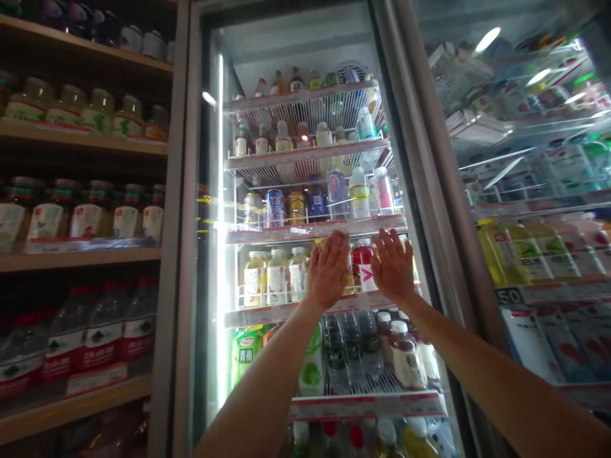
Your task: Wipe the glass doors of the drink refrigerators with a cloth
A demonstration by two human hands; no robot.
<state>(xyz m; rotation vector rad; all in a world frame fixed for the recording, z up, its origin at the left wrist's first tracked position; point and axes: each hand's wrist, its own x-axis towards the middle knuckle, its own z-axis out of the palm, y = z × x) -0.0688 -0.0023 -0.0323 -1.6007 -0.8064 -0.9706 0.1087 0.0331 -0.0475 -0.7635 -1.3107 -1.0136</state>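
Both my arms reach forward to a lit drinks fridge. My left hand (328,270) is raised before the middle shelf, palm forward, its fingers extended and slightly blurred. To its right, my right hand (394,266) has its fingers spread, with nothing visible in it. Between the hands shows a red drink bottle (365,267) with a white label and a pink mark. Pale yellow bottles (277,278) with white caps stand left of my left hand. Reflections suggest glass in front of the shelves; whether my palms touch it I cannot tell.
Cans (273,208) and bottles line the shelf above. Dark bottles (335,350) and a green carton (245,353) stand below. Wooden shelves (81,257) with jars and bottles are at left. Past the metal frame (432,159), another fridge section (534,254) holds more drinks.
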